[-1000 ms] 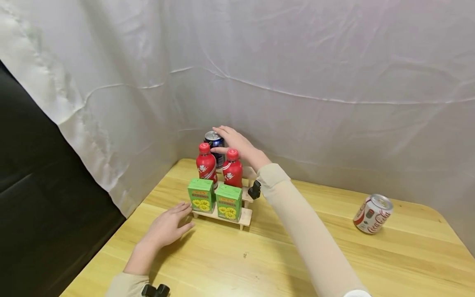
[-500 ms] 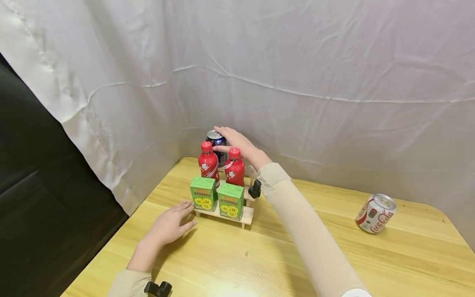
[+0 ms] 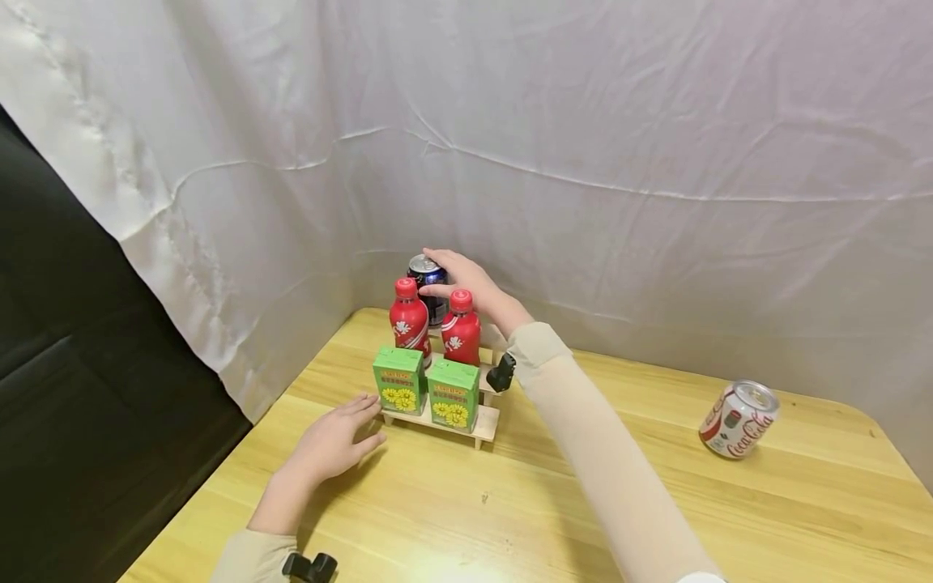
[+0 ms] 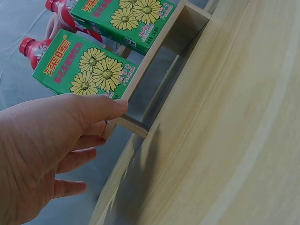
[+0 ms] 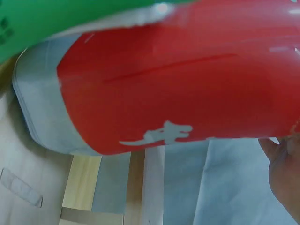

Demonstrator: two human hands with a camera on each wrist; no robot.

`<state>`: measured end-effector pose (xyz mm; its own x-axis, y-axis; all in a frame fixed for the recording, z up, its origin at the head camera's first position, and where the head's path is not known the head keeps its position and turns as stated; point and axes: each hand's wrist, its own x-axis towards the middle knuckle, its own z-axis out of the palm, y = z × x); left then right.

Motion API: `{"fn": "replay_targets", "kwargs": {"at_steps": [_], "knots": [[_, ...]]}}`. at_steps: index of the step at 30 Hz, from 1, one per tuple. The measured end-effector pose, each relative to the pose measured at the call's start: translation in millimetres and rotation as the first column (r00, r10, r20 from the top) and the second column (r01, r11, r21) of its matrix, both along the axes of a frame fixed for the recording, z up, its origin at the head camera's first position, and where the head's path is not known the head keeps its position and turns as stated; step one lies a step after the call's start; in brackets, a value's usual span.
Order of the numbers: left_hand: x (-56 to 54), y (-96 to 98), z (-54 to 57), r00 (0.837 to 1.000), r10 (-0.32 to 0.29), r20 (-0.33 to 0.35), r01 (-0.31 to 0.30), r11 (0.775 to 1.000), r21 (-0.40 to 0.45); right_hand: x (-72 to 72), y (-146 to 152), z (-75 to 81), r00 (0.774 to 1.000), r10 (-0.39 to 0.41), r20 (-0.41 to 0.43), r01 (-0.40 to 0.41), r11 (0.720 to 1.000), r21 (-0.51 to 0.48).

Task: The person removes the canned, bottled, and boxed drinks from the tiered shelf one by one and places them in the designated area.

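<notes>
Dark blue soda can (image 3: 435, 309) is standing upright at the top step of a little wooden rack (image 3: 487, 420), and the right hand (image 3: 472, 280) is gripping it, thumb in front and fingers wrapping over the far side. Left hand (image 3: 335, 441) is resting at the rack's front left corner, fingers loose, thumb spreading away from them. So yeah, hands are staying well apart. Two red bottles (image 3: 462, 332) are sitting on the middle step, two green chrysanthemum tea cartons (image 3: 453, 398) are filling the bottom one, and a Coca-Cola can (image 3: 739, 421) is standing way off right on the wooden table (image 3: 510, 502).
</notes>
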<state>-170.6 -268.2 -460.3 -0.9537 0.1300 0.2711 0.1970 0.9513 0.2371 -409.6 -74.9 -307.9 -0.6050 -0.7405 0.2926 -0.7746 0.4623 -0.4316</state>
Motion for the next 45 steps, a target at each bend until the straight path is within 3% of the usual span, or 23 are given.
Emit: {"fn": "replay_targets", "kwargs": {"at_steps": [8,17,27,45], "knots": [[-1.0,-1.5,-3.0,1.0,-0.006,0.0,0.006,1.0,0.009,0.8,14.4,0.8,1.0,-0.028,0.012,0.028,0.999,-0.043],[-2.9,-8.4,0.0,1.0,0.011,0.015,-0.011,1.0,0.017,0.9,26.4,7.5,0.997,-0.064,-0.05,0.061,0.996,-0.06],[-9.1,-7.1,4.4,1.0,-0.004,0.028,0.004,1.0,0.013,5.5,67.4,11.9,0.989,-0.124,-0.075,0.116,0.988,-0.097],[-9.9,-10.7,3.5,0.999,-0.015,0.037,0.014,0.999,0.032,37.9,143.1,5.9,0.952,-0.291,-0.095,0.284,0.955,-0.085]]}}
